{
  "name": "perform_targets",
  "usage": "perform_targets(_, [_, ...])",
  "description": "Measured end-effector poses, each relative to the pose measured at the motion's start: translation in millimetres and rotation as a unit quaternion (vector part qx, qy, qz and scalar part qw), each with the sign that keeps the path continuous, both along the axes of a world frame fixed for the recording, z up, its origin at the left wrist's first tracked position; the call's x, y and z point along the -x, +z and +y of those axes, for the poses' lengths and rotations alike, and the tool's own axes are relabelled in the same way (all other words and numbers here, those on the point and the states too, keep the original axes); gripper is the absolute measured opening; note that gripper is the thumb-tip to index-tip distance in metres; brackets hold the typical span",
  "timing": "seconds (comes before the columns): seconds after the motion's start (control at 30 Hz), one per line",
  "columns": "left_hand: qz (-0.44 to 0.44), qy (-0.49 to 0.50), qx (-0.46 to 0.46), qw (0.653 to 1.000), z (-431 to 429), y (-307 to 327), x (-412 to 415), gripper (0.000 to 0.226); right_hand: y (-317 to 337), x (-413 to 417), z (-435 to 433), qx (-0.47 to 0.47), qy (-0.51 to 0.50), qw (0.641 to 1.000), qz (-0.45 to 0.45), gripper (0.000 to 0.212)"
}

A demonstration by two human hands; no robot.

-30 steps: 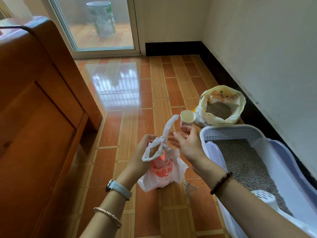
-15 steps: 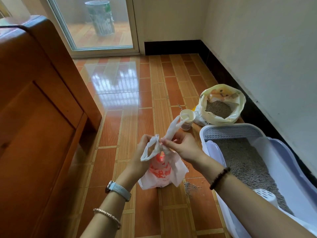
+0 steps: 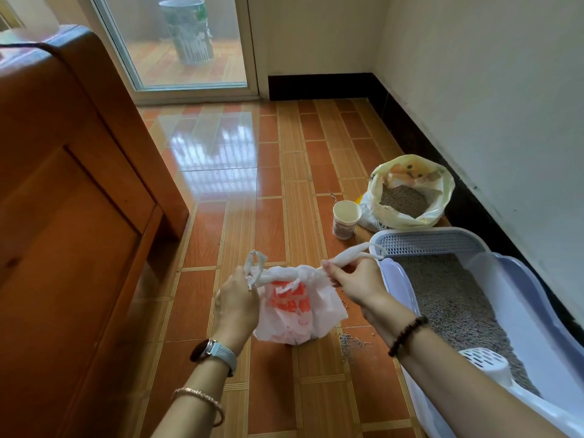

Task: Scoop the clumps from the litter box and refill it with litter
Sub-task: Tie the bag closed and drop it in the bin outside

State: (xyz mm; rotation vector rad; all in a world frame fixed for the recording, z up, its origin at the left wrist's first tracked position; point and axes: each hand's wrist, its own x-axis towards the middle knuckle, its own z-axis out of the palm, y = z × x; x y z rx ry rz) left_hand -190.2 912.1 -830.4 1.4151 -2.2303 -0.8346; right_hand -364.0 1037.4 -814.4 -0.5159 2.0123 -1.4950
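A small white plastic bag with red print (image 3: 294, 311) hangs between my hands above the tiled floor. My left hand (image 3: 235, 306) grips one twisted handle of it. My right hand (image 3: 354, 281) pinches the other handle, stretched out to the right. The two handles cross in a knot above the bag. The white and lilac litter box (image 3: 537, 314) lies at the right, holding grey litter, with a white slotted scoop (image 3: 485, 363) resting in its near end. An open yellowish litter bag (image 3: 410, 191) stands beyond the box. A paper cup (image 3: 346, 218) stands beside it.
A wooden cabinet (image 3: 72, 216) fills the left side. Some spilled litter grains (image 3: 352, 341) lie on the floor by the box. The wall and dark skirting run along the right. A glass door is at the back, with a green and white bin (image 3: 188, 30) behind it.
My hands have pulled apart sideways, drawing the two handles tight into a knot. My right hand moved right with its handle, which pointed up before and now lies flat.
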Motion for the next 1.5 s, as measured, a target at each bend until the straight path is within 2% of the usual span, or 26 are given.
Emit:
perform_targets(0.27, [-0.018,0.011,-0.076,0.997,5.7,-28.2,-26.1,0.050,-26.7,6.9,20.5,-0.067,-0.037,0.996,-0.041,0.013])
perform_targets(0.4, [0.034,-0.010,-0.079,0.996,9.1,-14.1,-26.5,0.068,-22.5,7.2,20.3,-0.061,-0.036,0.997,-0.034,0.013])
perform_targets(0.53, [0.129,0.008,-0.131,0.983,11.4,18.5,-20.0,0.039,-4.6,12.5,20.4,-0.014,-0.027,1.000,0.006,0.014])
perform_targets(0.67, [0.203,-0.011,-0.157,0.967,4.9,41.8,-5.4,0.037,21.6,5.9,12.2,0.020,0.026,0.998,0.060,0.015])
perform_targets(0.8, [0.243,-0.075,-0.157,0.954,9.9,67.5,23.9,0.052,44.5,-8.4,-4.7,0.027,0.095,0.984,0.151,0.018])
perform_targets(0.87, [0.275,-0.091,-0.183,0.940,14.9,75.9,36.2,0.049,55.7,-13.4,-11.7,0.034,0.126,0.975,0.181,0.016])
perform_targets(0.97, [0.302,-0.103,-0.253,0.913,17.9,83.4,41.8,0.036,67.0,-19.1,-17.5,0.056,0.154,0.971,0.172,0.007])
perform_targets(1.13, [0.322,-0.068,-0.257,0.909,12.7,82.2,36.9,0.039,60.5,-13.5,-16.4,0.067,0.158,0.978,0.115,0.016])
perform_targets(1.3, [0.330,-0.049,-0.248,0.910,3.2,84.2,28.2,0.045,65.2,-2.7,-16.5,0.041,0.120,0.981,0.146,0.014])
perform_targets(1.4, [0.350,-0.033,-0.249,0.902,-7.9,90.6,26.5,0.039,73.5,10.9,-21.3,0.024,0.116,0.978,0.170,0.020])
perform_targets(1.5, [0.369,-0.021,-0.288,0.884,-15.0,106.1,32.8,0.030,89.7,17.1,-32.9,0.013,0.121,0.976,0.182,0.013])
